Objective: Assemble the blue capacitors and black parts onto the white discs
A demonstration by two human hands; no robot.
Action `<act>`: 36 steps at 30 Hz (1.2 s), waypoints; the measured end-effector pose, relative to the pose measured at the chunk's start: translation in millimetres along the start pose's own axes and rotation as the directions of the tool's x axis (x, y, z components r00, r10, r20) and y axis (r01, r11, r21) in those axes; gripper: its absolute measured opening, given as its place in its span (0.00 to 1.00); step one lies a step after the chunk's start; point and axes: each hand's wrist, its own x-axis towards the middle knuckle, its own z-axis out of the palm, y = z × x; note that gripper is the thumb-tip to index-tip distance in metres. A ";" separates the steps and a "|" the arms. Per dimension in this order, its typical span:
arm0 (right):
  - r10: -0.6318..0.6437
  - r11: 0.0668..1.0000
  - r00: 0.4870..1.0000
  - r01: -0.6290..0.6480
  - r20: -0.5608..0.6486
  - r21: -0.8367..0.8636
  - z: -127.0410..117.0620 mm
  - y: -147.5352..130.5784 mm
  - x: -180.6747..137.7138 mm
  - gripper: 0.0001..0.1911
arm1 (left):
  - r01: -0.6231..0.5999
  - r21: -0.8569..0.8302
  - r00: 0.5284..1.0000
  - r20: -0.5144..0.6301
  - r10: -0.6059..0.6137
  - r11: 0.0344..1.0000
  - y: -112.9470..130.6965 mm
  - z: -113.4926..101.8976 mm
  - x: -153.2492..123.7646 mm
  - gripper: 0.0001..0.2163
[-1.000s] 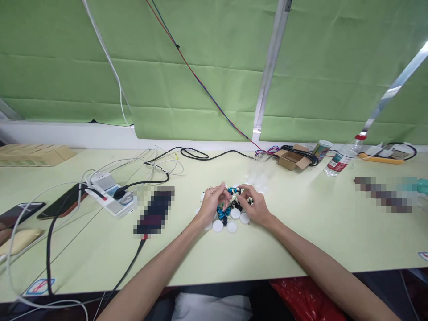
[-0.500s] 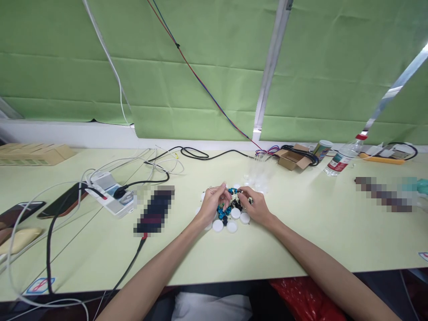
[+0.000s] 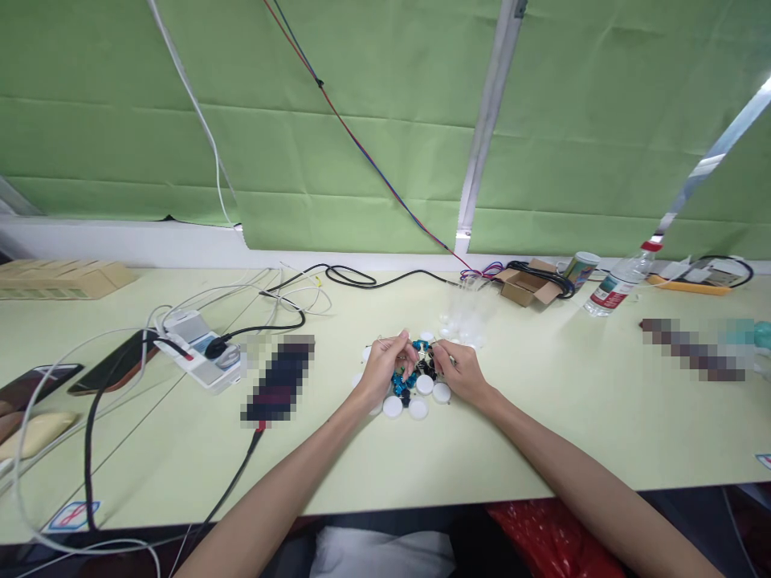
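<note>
Around the beads (image 3: 402,380) lie white caps (image 3: 392,407), touching the pile on its near side. A power strip (image 3: 198,353) sits well to the left of the beads. Left hand (image 3: 383,368) and right hand (image 3: 463,372) are curled, and their fingertips pinch a bead string (image 3: 422,345) just above the beads. The near edge of the table (image 3: 482,457) is well apart from the beads.

Arms (image 3: 289,490): both bare from wrist up to the bottom edge.
Left hand (image 3: 382,371): bare.
Right hand (image 3: 461,373): bare.
Clothing: white cloth (image 3: 382,554) at the lap, between the arms.
</note>
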 end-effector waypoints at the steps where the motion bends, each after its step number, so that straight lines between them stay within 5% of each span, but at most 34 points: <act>1: 0.004 1.000 1.000 -0.004 -0.002 0.003 0.2 0.8 -0.5 0.23 | -0.002 -0.002 1.000 -0.004 0.002 1.000 0.0 0.0 -0.1 0.23; 7: 0.060 0.996 0.998 -0.058 -0.021 0.073 1.6 5.2 -4.4 0.12 | -0.009 -0.017 1.000 -0.019 0.008 1.000 0.5 0.2 0.0 0.22; 36: 0.026 1.000 0.999 -0.026 0.032 0.011 2.2 7.5 -3.6 0.19 | -0.007 0.017 1.000 -0.016 0.007 1.000 3.1 2.6 -0.6 0.24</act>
